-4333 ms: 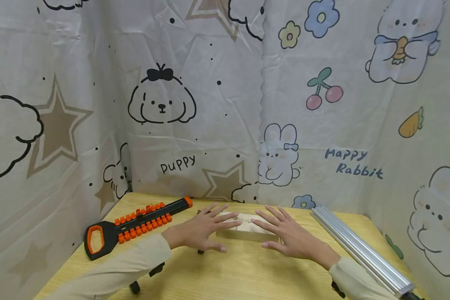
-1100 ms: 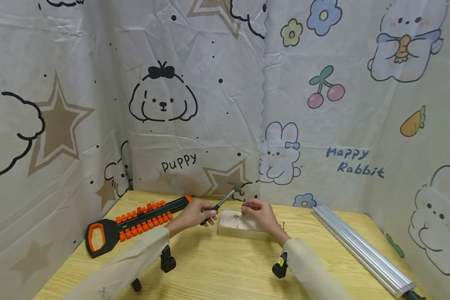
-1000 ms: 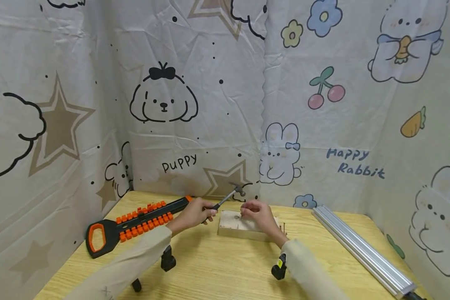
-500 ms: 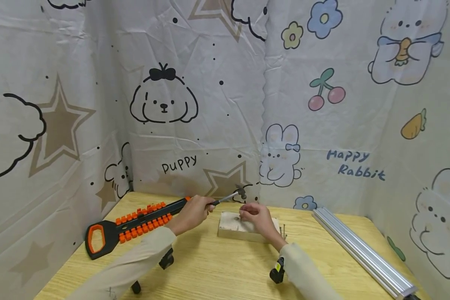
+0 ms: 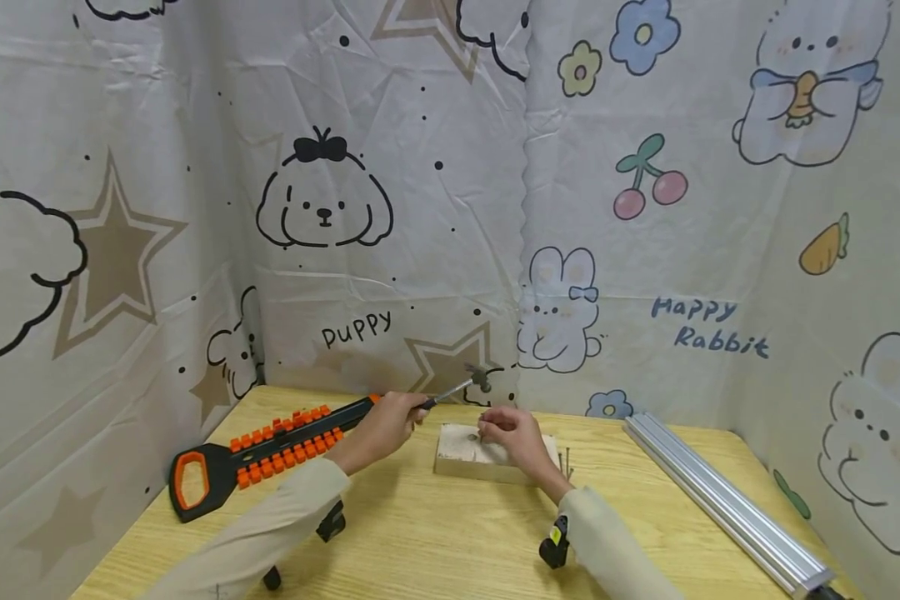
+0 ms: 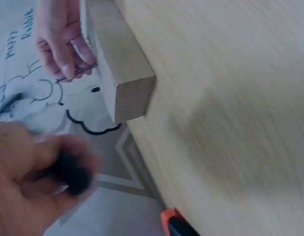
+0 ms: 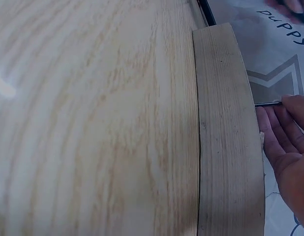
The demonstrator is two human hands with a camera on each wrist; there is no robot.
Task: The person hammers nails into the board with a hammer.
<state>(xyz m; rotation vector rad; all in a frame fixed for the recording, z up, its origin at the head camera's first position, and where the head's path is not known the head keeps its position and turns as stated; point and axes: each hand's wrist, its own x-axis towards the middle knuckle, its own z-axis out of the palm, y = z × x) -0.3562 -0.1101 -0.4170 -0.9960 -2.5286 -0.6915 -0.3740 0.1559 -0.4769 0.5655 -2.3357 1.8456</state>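
The left hand (image 5: 390, 422) grips a black-handled, grey-headed claw hammer (image 5: 481, 380); the right hand (image 5: 515, 431) pinches a dark metal nail (image 7: 268, 104) upright on a pale rectangular wooden block (image 5: 457, 468) on the yellow bench (image 5: 427, 550) (both hands were spread and empty seconds ago), so tool and nail are now in hand.

Pale tan, straight-grained wooden block (image 7: 226, 137)

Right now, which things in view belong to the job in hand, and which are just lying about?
In the job:
hammer, held in the left hand
nail, pinched in the right hand
wooden block below that nail
probably the spare nails beside it

Lying about:
black-and-orange rack
silver metal bar
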